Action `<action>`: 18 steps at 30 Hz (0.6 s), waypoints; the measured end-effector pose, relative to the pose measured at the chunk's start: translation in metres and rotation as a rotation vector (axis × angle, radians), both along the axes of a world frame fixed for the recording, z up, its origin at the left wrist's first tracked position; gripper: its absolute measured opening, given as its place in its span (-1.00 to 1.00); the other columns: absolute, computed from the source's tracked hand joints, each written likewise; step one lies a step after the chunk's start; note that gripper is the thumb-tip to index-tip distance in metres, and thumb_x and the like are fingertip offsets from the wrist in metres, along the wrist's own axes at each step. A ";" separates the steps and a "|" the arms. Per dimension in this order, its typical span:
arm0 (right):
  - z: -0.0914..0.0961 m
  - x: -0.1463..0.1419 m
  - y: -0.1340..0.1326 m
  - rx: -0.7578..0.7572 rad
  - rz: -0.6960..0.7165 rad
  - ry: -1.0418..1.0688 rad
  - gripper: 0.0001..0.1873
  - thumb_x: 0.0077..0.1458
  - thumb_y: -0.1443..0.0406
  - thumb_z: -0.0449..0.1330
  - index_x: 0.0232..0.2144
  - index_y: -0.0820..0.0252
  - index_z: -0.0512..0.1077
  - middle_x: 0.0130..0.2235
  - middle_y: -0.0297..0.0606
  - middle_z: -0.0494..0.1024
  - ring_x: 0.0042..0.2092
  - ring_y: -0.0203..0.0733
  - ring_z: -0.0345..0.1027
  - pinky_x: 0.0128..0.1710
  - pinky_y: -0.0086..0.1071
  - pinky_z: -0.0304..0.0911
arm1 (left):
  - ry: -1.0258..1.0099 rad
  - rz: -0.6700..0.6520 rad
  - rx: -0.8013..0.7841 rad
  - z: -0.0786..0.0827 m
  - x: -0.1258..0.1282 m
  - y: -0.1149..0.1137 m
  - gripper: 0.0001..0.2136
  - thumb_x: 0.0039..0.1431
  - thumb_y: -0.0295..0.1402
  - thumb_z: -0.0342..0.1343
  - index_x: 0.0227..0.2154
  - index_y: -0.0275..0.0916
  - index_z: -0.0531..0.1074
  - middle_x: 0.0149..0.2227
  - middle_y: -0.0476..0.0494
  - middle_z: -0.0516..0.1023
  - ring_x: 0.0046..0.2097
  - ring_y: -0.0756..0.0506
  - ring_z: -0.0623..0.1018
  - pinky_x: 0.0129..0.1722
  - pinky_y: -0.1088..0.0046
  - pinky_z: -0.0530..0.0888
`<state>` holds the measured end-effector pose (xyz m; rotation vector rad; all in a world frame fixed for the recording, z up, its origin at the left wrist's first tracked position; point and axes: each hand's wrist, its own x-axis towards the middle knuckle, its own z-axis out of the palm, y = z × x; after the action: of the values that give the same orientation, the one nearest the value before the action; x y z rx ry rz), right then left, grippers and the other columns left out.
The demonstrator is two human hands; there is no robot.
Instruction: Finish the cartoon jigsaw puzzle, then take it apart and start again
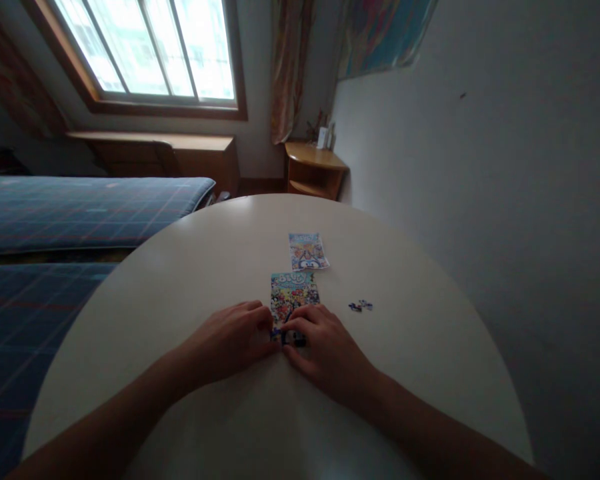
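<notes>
Puzzle (294,292) lies on the white table (220,260), left hand (233,337) and right hand (327,343) at its near edge with fingers (301,325) curled, whether pinching I cannot tell, loose pieces (361,306) to its right, picture sheet (307,252) just beyond.

- The bare left forearm (147,393) is slanting inward from the lower left.
- The bare right forearm (425,423) is mirroring it from the lower right.
- The left hand (237,333) is curling its fingers.
- The right hand (327,343) is arching its fingers above its thumb, close beside the left.
</notes>
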<state>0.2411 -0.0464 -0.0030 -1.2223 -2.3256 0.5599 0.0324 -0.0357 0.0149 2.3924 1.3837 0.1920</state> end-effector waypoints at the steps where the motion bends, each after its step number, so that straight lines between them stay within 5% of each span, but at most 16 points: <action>1: 0.000 0.000 0.000 0.001 -0.001 0.001 -0.74 0.04 0.34 0.31 -0.15 0.13 0.52 -0.09 -0.19 0.50 -0.02 -0.06 0.32 0.04 -0.10 0.26 | -0.004 0.004 0.001 0.000 0.000 0.000 -0.84 0.21 -0.20 0.10 -0.30 -0.19 0.41 -0.28 -0.07 0.51 -0.26 -0.11 0.52 -0.28 0.42 0.36; 11: -0.002 0.002 0.000 0.061 0.034 -0.033 -0.80 0.08 0.33 0.28 -0.19 0.10 0.56 -0.11 -0.21 0.53 -0.05 -0.07 0.33 0.02 -0.12 0.29 | -0.034 0.019 -0.018 0.000 0.002 0.003 -0.87 0.22 -0.24 0.13 -0.29 -0.17 0.45 -0.28 -0.05 0.53 -0.27 -0.09 0.52 -0.29 0.45 0.36; 18: 0.003 0.007 0.000 0.217 0.180 -0.230 -0.81 0.19 0.36 0.19 -0.15 0.14 0.55 -0.07 -0.14 0.56 -0.04 -0.04 0.39 -0.01 -0.13 0.37 | -0.087 -0.007 0.008 -0.006 -0.001 0.002 -0.90 0.21 -0.27 0.19 -0.23 -0.09 0.53 -0.23 -0.01 0.56 -0.25 -0.06 0.54 -0.28 0.48 0.39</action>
<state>0.2480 -0.0465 0.0003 -1.0295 -2.6259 0.2236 0.0317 -0.0335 0.0087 2.3661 1.3377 0.2967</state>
